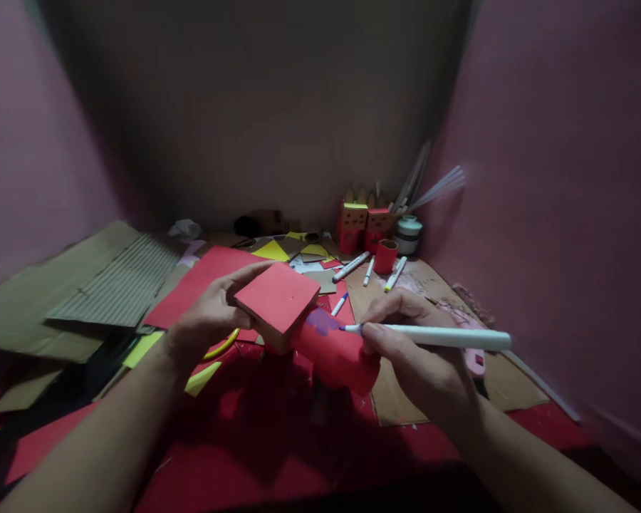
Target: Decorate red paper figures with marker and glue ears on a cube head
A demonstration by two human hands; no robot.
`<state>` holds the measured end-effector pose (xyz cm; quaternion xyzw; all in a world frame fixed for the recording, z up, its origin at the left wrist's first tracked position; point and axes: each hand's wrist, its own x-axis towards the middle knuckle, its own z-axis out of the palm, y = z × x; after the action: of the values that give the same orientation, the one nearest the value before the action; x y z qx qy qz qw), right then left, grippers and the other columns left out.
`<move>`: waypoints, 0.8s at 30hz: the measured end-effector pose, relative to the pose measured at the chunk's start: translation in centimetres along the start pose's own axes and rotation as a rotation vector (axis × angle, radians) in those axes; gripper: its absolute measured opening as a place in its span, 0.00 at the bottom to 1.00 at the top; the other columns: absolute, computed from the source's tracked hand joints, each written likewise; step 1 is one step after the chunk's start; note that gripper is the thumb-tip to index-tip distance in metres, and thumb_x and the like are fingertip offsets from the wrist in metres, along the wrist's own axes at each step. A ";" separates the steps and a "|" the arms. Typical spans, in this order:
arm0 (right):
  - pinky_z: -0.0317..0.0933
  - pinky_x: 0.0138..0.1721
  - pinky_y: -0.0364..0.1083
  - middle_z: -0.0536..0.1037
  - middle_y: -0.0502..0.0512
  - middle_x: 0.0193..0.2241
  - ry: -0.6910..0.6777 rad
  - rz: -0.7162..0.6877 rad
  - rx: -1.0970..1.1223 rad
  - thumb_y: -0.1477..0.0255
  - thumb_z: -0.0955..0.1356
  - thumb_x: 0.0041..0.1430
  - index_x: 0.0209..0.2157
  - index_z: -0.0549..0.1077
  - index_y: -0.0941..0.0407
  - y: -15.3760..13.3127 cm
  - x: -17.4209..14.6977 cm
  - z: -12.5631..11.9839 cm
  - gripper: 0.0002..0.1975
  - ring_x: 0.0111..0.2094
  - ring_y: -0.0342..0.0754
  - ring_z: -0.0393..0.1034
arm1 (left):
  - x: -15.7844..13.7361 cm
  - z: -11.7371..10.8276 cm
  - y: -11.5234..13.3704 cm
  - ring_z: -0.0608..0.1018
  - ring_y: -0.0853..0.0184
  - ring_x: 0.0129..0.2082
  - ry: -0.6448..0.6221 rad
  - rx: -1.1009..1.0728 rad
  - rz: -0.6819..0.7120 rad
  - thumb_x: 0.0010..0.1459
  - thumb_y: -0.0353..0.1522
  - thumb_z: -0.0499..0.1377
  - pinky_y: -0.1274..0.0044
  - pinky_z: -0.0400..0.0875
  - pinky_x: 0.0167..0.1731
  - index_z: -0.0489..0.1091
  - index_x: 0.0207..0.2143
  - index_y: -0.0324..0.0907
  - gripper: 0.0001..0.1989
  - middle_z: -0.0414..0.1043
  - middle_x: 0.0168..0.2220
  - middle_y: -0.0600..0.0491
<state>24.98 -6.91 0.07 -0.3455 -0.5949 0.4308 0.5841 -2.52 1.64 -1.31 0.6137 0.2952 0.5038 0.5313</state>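
My left hand [219, 303] grips a small cardboard box [278, 296] with a red paper top. A red paper-covered tube [336, 353] sticks out from the box toward the lower right, with a purple patch on its upper side. In my right hand [411, 335] is a white marker [449, 336], held between thumb and fingers. Its purple tip meets the tube at the edge of the patch. The fingers of my right hand are close to the tube's far end; whether they touch it I cannot tell.
Cardboard sheets [80, 285] lie at left beside red paper [203, 274]. Several markers [351, 266] lie behind my hands, near a short red tube [386, 256]. Red figures with box heads [354, 224] stand at the back, beside a pale jar [408, 235]. A pink cutter [474, 362] lies at right.
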 end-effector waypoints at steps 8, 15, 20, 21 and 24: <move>0.57 0.20 0.39 0.71 0.45 0.20 -0.036 -0.070 -0.145 0.73 0.72 0.58 0.27 0.72 0.54 0.1 0.5 0.2 0.06 0.20 0.40 0.63 | 0.1 -0.1 0.1 0.83 0.58 0.40 0.049 -0.007 -0.070 0.36 0.22 0.71 0.77 0.78 0.35 0.82 0.50 0.49 0.34 0.85 0.44 0.51; 0.52 0.16 0.39 0.67 0.43 0.17 -0.069 -0.057 -0.160 0.71 0.71 0.60 0.28 0.71 0.53 0.1 0.4 0.3 0.07 0.17 0.40 0.59 | -0.1 0.8 0.8 0.84 0.55 0.44 0.058 -0.022 -0.122 0.34 0.27 0.73 0.74 0.79 0.39 0.83 0.49 0.50 0.33 0.85 0.44 0.52; 0.51 0.16 0.39 0.67 0.44 0.17 -0.067 -0.066 -0.209 0.73 0.71 0.59 0.27 0.71 0.53 0.0 0.4 0.4 0.07 0.17 0.40 0.58 | 0.0 0.4 0.3 0.84 0.55 0.44 0.053 -0.010 -0.078 0.37 0.28 0.73 0.73 0.79 0.39 0.81 0.51 0.47 0.33 0.85 0.44 0.52; 0.51 0.17 0.39 0.67 0.44 0.18 -0.068 -0.067 -0.225 0.73 0.71 0.58 0.27 0.71 0.54 0.0 0.4 0.4 0.07 0.17 0.39 0.58 | 0.0 0.4 0.2 0.84 0.55 0.43 0.047 -0.009 -0.067 0.38 0.27 0.73 0.73 0.79 0.38 0.81 0.51 0.46 0.33 0.85 0.44 0.52; 0.52 0.17 0.39 0.68 0.44 0.18 -0.085 -0.047 -0.260 0.73 0.71 0.59 0.28 0.71 0.54 -0.1 0.3 0.3 0.07 0.17 0.39 0.59 | 0.0 0.4 0.2 0.84 0.55 0.43 0.036 -0.009 -0.063 0.38 0.26 0.73 0.73 0.79 0.38 0.81 0.51 0.46 0.32 0.85 0.44 0.52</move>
<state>24.65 -6.67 0.28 -0.3855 -0.6778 0.3505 0.5188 -2.17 1.42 -1.08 0.5925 0.3214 0.4993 0.5444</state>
